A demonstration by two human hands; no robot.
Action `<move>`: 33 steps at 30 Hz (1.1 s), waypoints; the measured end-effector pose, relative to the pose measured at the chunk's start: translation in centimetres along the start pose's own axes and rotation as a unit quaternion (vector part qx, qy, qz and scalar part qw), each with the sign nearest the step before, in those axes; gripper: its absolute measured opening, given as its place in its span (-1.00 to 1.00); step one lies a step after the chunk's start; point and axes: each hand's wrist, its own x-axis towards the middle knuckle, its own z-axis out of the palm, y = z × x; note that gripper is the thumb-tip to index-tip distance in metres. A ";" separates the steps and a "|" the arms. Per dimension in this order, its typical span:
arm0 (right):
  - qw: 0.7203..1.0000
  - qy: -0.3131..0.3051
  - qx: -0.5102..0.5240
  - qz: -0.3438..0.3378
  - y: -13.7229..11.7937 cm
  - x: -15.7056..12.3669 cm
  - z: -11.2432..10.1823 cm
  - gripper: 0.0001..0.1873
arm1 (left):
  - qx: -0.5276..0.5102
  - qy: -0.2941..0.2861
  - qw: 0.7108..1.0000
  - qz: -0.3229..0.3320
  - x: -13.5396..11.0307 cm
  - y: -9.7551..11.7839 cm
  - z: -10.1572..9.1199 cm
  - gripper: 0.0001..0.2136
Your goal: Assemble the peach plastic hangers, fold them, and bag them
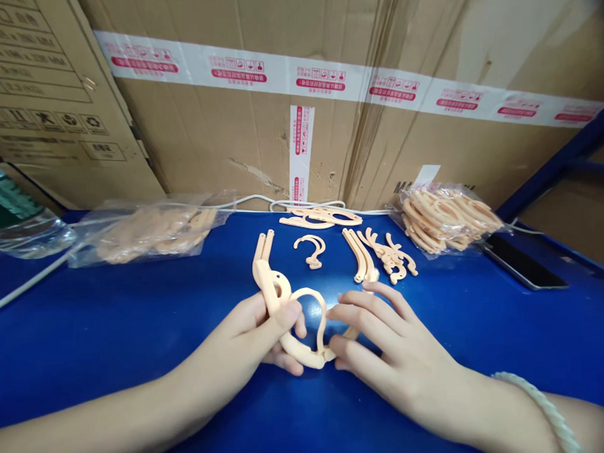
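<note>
My left hand is closed round a peach plastic hook-shaped part, thumb pressed on it, with the part's two prongs pointing away from me. A curved loop piece joins it between my hands. My right hand rests on the blue table with fingers stretched toward the loop's right end, the thumb touching it. Loose peach pieces lie just beyond: a small hook, a bundle of curved strips, and flat pieces.
A clear bag of peach parts lies at the left, another bag at the right. A dark phone lies far right. A white cable runs along the back. Taped cardboard boxes wall off the rear. A plastic bottle sits far left.
</note>
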 end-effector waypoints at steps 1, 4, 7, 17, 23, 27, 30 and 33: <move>1.000 -0.001 0.007 0.012 0.0 0.0 0.0 -0.81 | -0.019 0.000 1.000 -0.007 0.0 -0.1 0.1 -0.61; 0.998 -0.010 0.024 0.052 0.0 0.1 0.1 -0.80 | -0.061 0.006 0.998 -0.004 -0.1 -0.2 0.5 -0.63; 0.997 -0.020 0.010 0.071 0.0 0.1 0.0 -0.72 | -0.083 0.012 0.996 0.015 -0.3 -0.3 0.7 -0.63; 1.000 0.002 -0.029 0.006 -0.6 0.5 -0.6 -0.49 | -0.072 0.001 0.997 0.006 0.1 -0.6 0.5 -0.51; 1.000 0.010 -0.022 -0.009 1.1 0.2 -1.1 -0.59 | -0.168 0.038 0.985 -0.010 0.6 0.1 0.2 -0.60; 0.999 -0.004 -0.044 0.014 4.2 -0.1 -1.1 -0.73 | -0.168 0.020 0.986 -0.009 0.7 -0.1 0.3 -0.59; 0.998 -0.003 -0.067 0.006 6.1 0.2 -0.8 -0.71 | -0.171 0.025 0.985 -0.011 0.8 -0.2 0.3 -0.60; 0.998 -0.015 -0.065 0.013 6.9 0.6 -0.2 -0.70 | -0.167 0.038 0.985 -0.014 0.9 -0.1 0.3 -0.59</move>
